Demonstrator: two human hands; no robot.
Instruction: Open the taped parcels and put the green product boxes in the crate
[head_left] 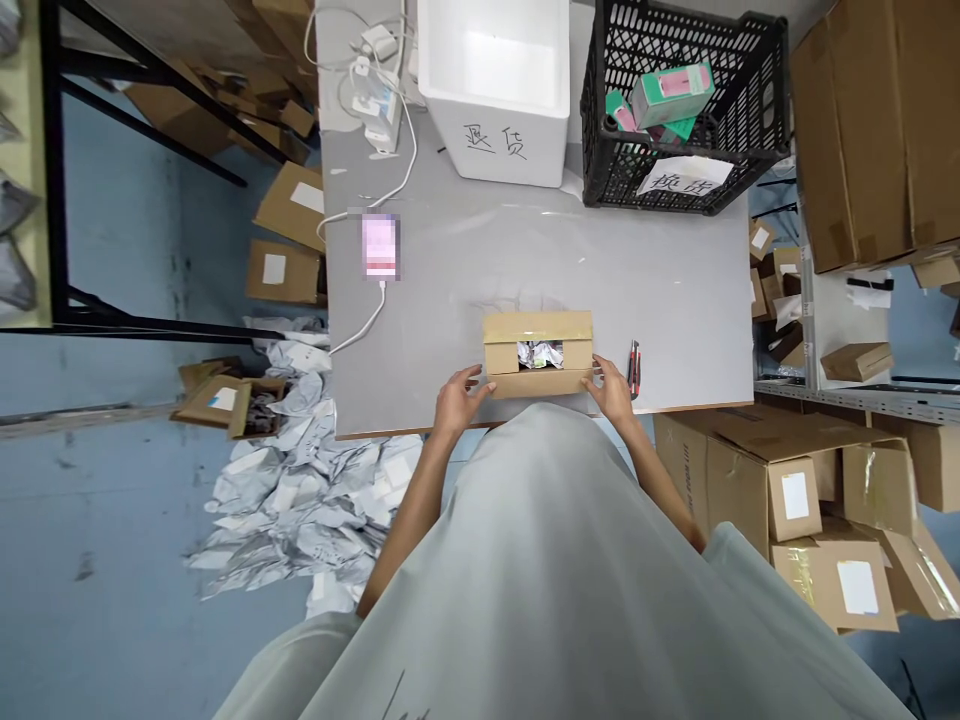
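Observation:
A small cardboard box (538, 384) sits at the front edge of the grey table. Its flaps are partly open, and crumpled printed paper (541, 354) shows through the gap between them. My left hand (457, 398) grips the box's left end, thumb at the front corner and fingers along the side. At the opposite end, my right hand (611, 390) holds the box in the same way, its thumb on the front corner. A red and black utility knife (634, 370) lies on the table just right of my right hand.
A white foam bin (495, 140) and a black plastic crate (682, 180) with green and pink boxes stand at the back of the table (442, 260). A phone (381, 246) and cables lie left. Cartons (720, 470) and grey mailer bags (300, 500) are piled on the floor.

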